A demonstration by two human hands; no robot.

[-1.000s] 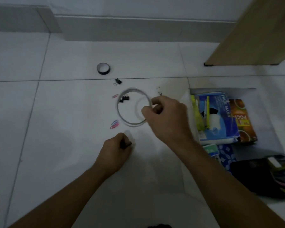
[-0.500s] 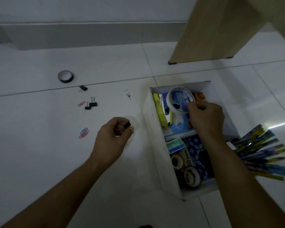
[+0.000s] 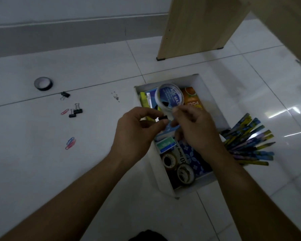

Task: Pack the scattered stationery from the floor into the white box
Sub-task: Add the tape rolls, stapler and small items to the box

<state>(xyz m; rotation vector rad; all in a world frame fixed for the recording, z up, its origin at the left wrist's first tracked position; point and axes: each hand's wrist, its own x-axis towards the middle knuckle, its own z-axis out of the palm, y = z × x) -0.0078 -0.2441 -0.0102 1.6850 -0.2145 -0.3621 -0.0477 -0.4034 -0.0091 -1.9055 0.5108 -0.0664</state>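
Note:
The white box (image 3: 207, 94) stands open on the tiled floor, holding a blue face-mask pack, an orange packet (image 3: 192, 100), a green staple box (image 3: 165, 145) and two brown tape rolls (image 3: 185, 173). A white tape ring (image 3: 169, 98) rests on the blue pack. My right hand (image 3: 195, 131) is over the box, fingertips pinching the ring's near rim. My left hand (image 3: 137, 131) is at the box's left wall, pinching a small black binder clip (image 3: 163, 117) just above it.
On the floor to the left lie a black tape roll (image 3: 43, 83), three black binder clips (image 3: 76, 112), pink and blue paper clips (image 3: 70, 143) and tiny dark bits (image 3: 116, 97). A fan of pens (image 3: 248, 145) lies right of the box. A wooden panel (image 3: 198, 26) stands behind.
My right hand carried the white tape ring from the floor into the box. My left hand moved right with the binder clip, up to the box's edge.

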